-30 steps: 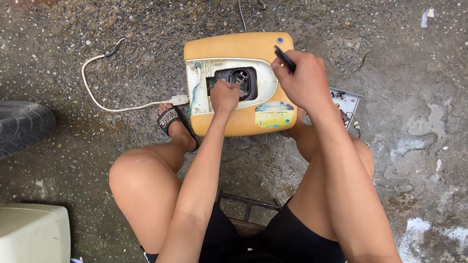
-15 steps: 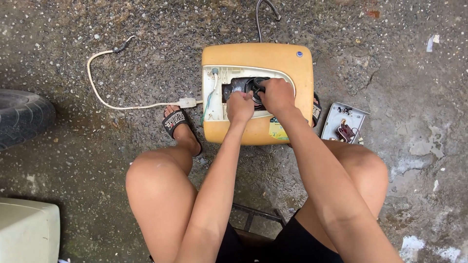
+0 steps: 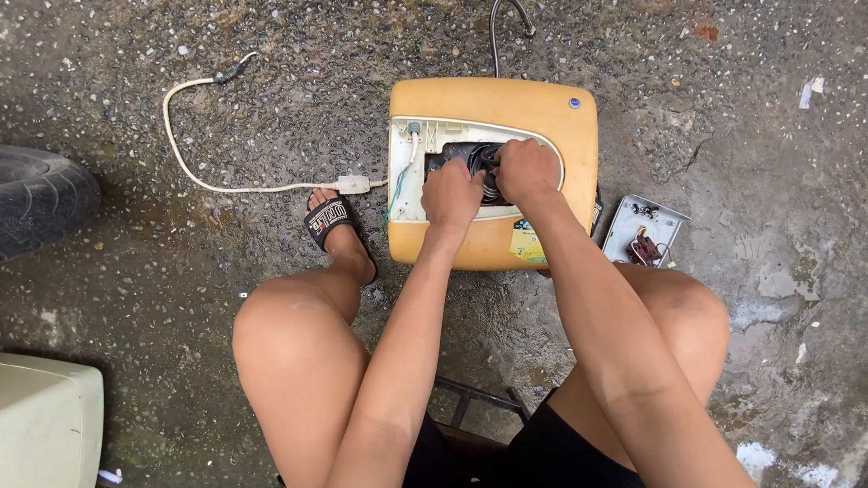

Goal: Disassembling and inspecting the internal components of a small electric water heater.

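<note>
Both hands — left hand [image 3: 452, 194] and right hand [image 3: 526, 169] — sit together, gripping the black part [image 3: 484, 163] inside the yellow casing [image 3: 493, 104]. Pulling hard could tear the thin wires [image 3: 400, 185] — or cut fingers.

small rectangular sticker label [image 3: 528, 244] on front lower edge of yellow-orange appliance casing [image 3: 542, 104], just right of centre, partly hidden by right forearm; yellow upper band, light blue-white lower part, print too small to tell. tiny round blue badge [image 3: 574, 102] near top right corner of same casing, well apart from sticker. white lettering band across strap of black slipper [image 3: 330, 217], left of casing, on wet concrete floor. no screens, no signs, no packages visible.
</note>
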